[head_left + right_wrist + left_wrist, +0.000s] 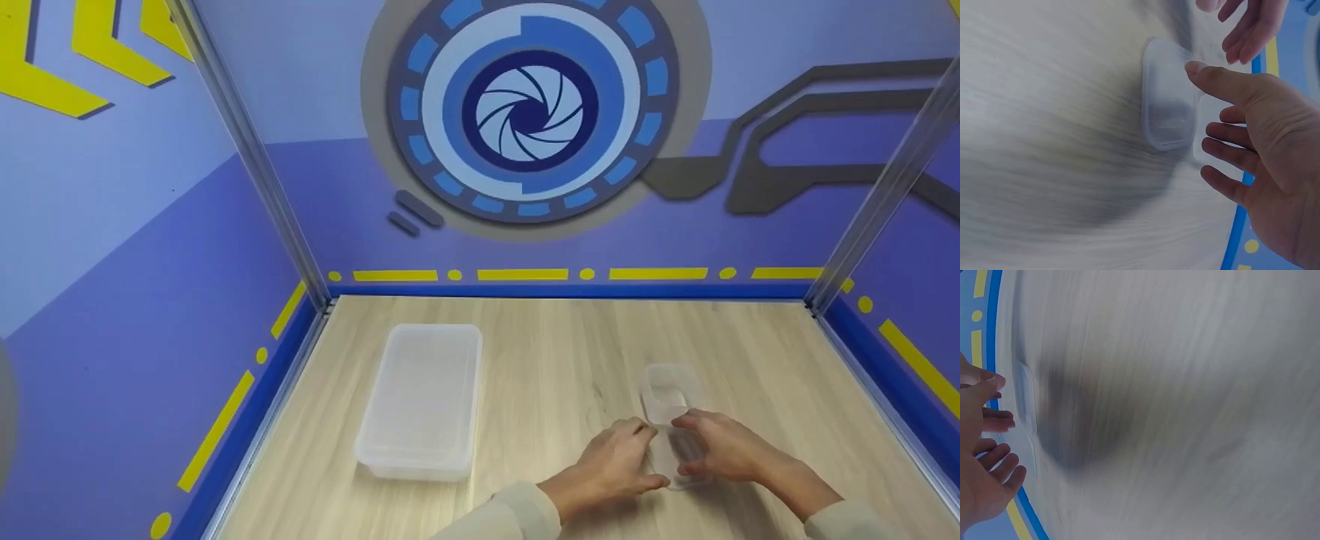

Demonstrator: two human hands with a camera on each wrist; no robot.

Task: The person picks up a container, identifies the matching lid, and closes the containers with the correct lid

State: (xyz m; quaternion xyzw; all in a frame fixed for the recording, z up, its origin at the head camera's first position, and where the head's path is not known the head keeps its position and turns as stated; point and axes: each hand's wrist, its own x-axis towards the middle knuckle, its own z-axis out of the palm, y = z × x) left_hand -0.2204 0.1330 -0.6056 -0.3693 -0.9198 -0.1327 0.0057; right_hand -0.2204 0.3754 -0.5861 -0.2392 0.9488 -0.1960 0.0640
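Note:
Two small clear plastic containers stand end to end on the right part of the tabletop: a farther one (666, 375) and a nearer one (1171, 107). My left hand (615, 461) is at the left side of the nearer container, its fingers loosely bent and apart. On the other side, my right hand (727, 450) has thumb and fingers spread, with nothing gripped between them. In the right wrist view its thumb (1213, 76) overlaps the container's rim. The hands partly cover the nearer container in the head view.
A larger translucent plastic box (424, 397) with its lid on sits to the left on the wooden tabletop (555, 375). Blue patterned panels (315, 202) and metal posts (255, 157) enclose the back and sides.

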